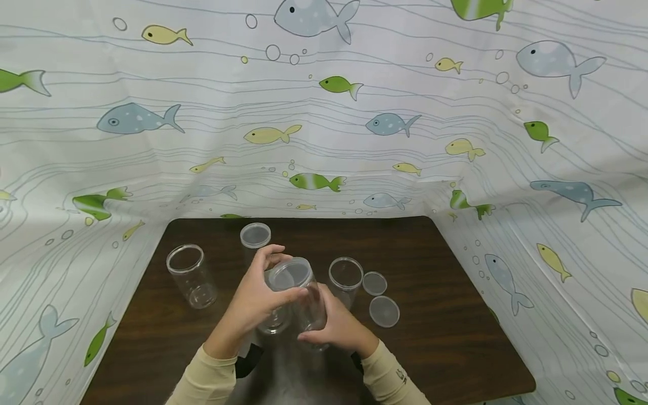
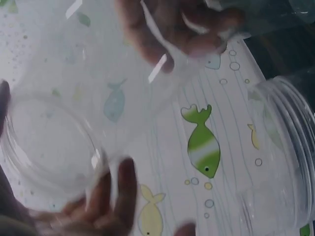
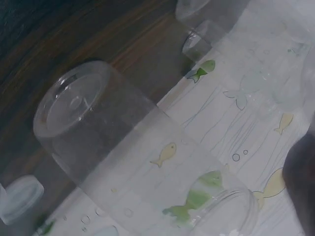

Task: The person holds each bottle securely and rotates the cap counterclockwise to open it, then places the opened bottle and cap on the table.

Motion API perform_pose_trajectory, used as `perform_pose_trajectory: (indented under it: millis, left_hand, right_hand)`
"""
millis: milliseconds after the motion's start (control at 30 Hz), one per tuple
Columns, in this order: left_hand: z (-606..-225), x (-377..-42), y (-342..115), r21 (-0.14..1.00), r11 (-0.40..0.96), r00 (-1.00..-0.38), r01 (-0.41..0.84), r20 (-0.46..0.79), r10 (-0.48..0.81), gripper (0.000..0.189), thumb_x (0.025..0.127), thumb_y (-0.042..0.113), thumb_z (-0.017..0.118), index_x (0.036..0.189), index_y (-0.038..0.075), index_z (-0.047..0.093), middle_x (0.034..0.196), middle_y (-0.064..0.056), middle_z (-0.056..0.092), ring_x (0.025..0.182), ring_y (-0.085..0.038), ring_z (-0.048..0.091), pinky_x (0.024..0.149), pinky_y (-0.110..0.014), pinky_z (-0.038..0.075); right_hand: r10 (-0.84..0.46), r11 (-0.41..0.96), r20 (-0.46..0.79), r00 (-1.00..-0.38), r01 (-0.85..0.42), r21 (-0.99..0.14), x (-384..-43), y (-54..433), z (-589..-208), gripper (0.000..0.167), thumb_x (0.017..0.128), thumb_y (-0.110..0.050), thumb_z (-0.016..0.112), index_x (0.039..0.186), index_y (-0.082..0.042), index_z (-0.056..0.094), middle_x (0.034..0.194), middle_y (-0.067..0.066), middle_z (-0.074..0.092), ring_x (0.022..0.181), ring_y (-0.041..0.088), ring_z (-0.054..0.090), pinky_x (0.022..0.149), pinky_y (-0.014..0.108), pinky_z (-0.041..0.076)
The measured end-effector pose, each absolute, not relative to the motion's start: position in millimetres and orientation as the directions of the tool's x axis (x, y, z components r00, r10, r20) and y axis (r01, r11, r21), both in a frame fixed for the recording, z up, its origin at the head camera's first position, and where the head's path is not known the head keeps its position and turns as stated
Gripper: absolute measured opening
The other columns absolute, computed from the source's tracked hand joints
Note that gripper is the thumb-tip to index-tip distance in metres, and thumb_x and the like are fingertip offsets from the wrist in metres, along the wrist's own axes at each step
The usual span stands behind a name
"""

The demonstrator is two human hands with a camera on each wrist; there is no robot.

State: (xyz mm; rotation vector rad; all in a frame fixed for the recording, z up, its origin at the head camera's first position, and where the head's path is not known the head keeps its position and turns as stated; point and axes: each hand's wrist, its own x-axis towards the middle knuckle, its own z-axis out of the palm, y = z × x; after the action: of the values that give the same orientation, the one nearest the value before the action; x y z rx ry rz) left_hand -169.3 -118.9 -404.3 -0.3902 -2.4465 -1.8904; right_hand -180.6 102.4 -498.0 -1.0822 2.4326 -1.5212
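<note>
In the head view, a tilted clear plastic jar with a frosted lid on its top is between both hands. My left hand grips it near the lid, thumb across the rim. Lower on its side, my right hand holds the jar, thumb in front. Another clear jar stands just behind, partly hidden by the left hand. Close beyond the right hand is an open clear jar. The left wrist view shows curled fingers around clear plastic.
A lidded jar stands at the back of the dark wooden table. Farther left is an open jar. Two loose round lids, an upper lid and a lower lid, lie right. Fish-patterned sheeting surrounds the table's back and sides.
</note>
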Motion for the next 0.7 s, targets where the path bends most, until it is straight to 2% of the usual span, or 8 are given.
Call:
perform_pose_trajectory:
  millis: [67, 167, 400, 600, 700]
  left_hand:
    - [-403.9, -167.5, -112.3, 0.941, 0.290, -0.983, 0.175, 0.152, 0.100, 0.089, 0.072, 0.030, 0.094, 0.143, 0.016, 0.042, 0.132, -0.007, 0.056, 0.109, -0.027, 0.059, 0.090, -0.044, 0.049]
    - [-402.8, -166.4, -106.7, 0.930, 0.333, -0.987, 0.158, 0.152, 0.044, 0.088, 0.072, 0.035, 0.093, 0.142, 0.015, 0.042, 0.127, -0.009, 0.052, 0.105, -0.025, 0.056, 0.086, -0.041, 0.048]
    - [-401.7, -168.4, -111.5, 0.918, 0.357, -0.984, 0.171, 0.177, 0.015, 0.084, 0.074, 0.034, 0.091, 0.141, 0.015, 0.043, 0.123, -0.008, 0.053, 0.105, -0.026, 0.056, 0.087, -0.041, 0.047]
    - [-396.7, -168.3, -131.8, 0.925, 0.340, -0.984, 0.169, 0.177, 0.006, 0.063, 0.091, 0.037, 0.075, 0.141, 0.013, 0.046, 0.130, -0.010, 0.053, 0.115, -0.026, 0.051, 0.094, -0.047, 0.043]
    - [-396.9, -166.9, -149.1, 0.936, 0.310, -0.982, 0.165, 0.185, -0.034, 0.048, 0.100, 0.035, 0.062, 0.138, 0.008, 0.049, 0.128, -0.013, 0.056, 0.111, -0.021, 0.053, 0.091, -0.042, 0.042]
  right_hand:
    - [-0.538, 0.347, 0.338, -0.772, -0.569, -0.746, -179.4, 97.7, -499.8, 0.096, 0.075, -0.027, 0.092, 0.149, -0.008, 0.033, 0.141, 0.005, 0.052, 0.120, 0.019, 0.056, 0.102, 0.035, 0.047]
    - [-0.487, 0.434, 0.397, -0.778, -0.610, -0.663, -177.5, 92.2, -500.8, 0.098, 0.073, -0.033, 0.093, 0.148, -0.005, 0.036, 0.139, 0.006, 0.053, 0.116, 0.017, 0.057, 0.098, 0.035, 0.049]
    - [-0.477, 0.458, 0.426, -0.769, -0.631, -0.626, -176.7, 88.2, -499.4, 0.098, 0.071, -0.032, 0.095, 0.147, -0.005, 0.039, 0.136, 0.005, 0.054, 0.115, 0.016, 0.056, 0.096, 0.036, 0.050]
    - [-0.471, 0.428, 0.448, -0.760, -0.641, -0.637, -176.9, 88.2, -497.1, 0.093, 0.067, -0.030, 0.096, 0.140, -0.009, 0.043, 0.130, 0.004, 0.050, 0.115, 0.016, 0.054, 0.098, 0.034, 0.048]
    - [-0.453, 0.392, 0.436, -0.778, -0.613, -0.686, -177.0, 91.8, -492.1, 0.088, 0.070, -0.028, 0.094, 0.138, -0.010, 0.042, 0.128, 0.005, 0.052, 0.116, 0.017, 0.054, 0.099, 0.035, 0.047]
